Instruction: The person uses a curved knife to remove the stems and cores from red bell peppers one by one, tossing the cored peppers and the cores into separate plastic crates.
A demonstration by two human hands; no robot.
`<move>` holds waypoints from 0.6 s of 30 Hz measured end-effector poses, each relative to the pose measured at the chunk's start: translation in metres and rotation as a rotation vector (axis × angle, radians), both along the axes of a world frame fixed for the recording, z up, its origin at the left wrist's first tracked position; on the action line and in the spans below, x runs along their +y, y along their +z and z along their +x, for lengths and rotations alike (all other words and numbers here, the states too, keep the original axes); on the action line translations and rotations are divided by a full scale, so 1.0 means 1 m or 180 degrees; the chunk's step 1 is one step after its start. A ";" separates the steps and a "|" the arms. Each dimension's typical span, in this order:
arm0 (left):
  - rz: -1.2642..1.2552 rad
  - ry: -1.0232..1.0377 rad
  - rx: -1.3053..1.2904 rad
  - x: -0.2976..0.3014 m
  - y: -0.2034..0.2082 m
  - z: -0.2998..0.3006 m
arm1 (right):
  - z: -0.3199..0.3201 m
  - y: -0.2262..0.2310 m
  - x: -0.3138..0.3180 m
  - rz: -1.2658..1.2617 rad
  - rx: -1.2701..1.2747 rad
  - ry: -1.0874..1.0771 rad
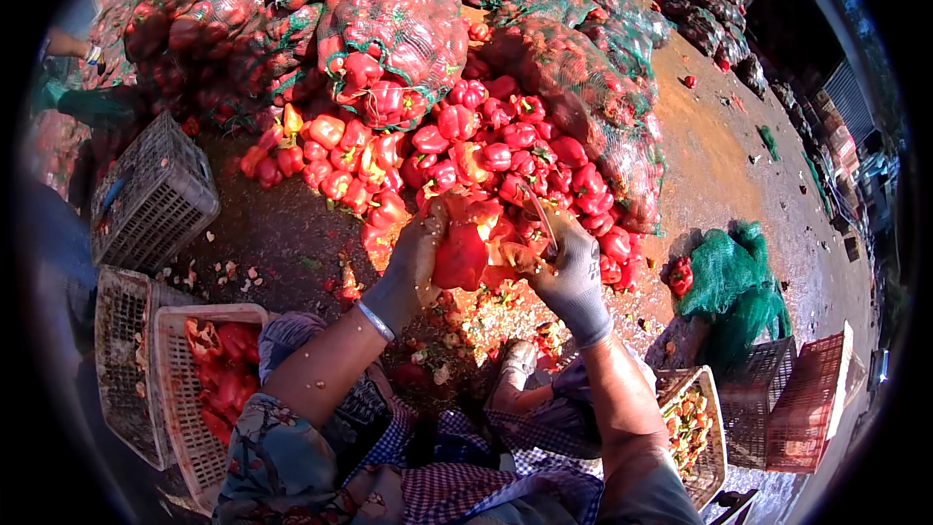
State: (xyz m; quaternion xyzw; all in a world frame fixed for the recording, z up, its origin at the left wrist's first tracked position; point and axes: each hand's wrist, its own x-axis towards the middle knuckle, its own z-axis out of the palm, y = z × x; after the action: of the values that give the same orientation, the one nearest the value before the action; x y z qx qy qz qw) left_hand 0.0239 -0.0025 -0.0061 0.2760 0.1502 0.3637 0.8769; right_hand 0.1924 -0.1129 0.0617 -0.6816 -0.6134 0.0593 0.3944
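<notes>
We hold a torn-open red pepper [462, 258] up in front of us, above the littered floor [719, 160] and just on our side of the pepper pile [505, 151]. Our gloved left hand [416, 258] is clamped on the pepper's left side. Our gloved right hand [573, 277] is closed around a thin curved tool [539, 214], perhaps a blade; its fingers also come up against the pepper's ragged right edge, though we cannot tell whether they grip it.

From here, the tool could slip off the wet-looking skin and nick our left hand, since both hands work so close together and the gloves look thin. Squeezing hard with the left hand could split the soft wall, and pieces would drop among the scraps [505, 316] below. Our foot [520, 360] stands beside that litter, so a careless step could skid. Reaching sideways without looking, we could miss the crate of red pieces [173, 369] on our left, or mix flesh into the basket of cores [717, 418] on our right. The net sack [389, 29] behind, gaping low down, could spill more peppers if bumped.
</notes>
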 end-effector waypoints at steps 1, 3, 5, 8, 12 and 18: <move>0.0017 -0.0004 0.0343 -0.002 0.004 0.002 | -0.002 0.001 0.002 0.0282 -0.0333 0.0185; 0.0056 0.0041 0.1072 -0.005 0.009 0.001 | -0.018 -0.004 0.002 -0.0238 -0.0468 0.0259; 0.0380 0.0107 0.1238 -0.007 0.002 0.006 | -0.024 -0.015 0.002 -0.0332 -0.0655 0.0175; 0.0763 0.0041 0.1886 -0.010 0.000 0.012 | -0.017 -0.027 0.004 -0.0408 -0.0641 0.0009; 0.1450 -0.0145 0.1810 -0.005 -0.011 0.004 | 0.002 -0.015 0.008 -0.0311 0.0408 0.0156; 0.3881 0.0110 0.2367 0.004 -0.025 -0.008 | 0.007 -0.014 0.008 -0.0538 0.1658 0.0500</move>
State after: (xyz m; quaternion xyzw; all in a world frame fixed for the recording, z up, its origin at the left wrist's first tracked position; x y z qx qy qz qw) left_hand 0.0156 0.0020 -0.0309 0.8204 0.2135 0.2786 0.4513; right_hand 0.1996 -0.1046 0.0477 -0.6242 -0.5353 0.3137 0.4747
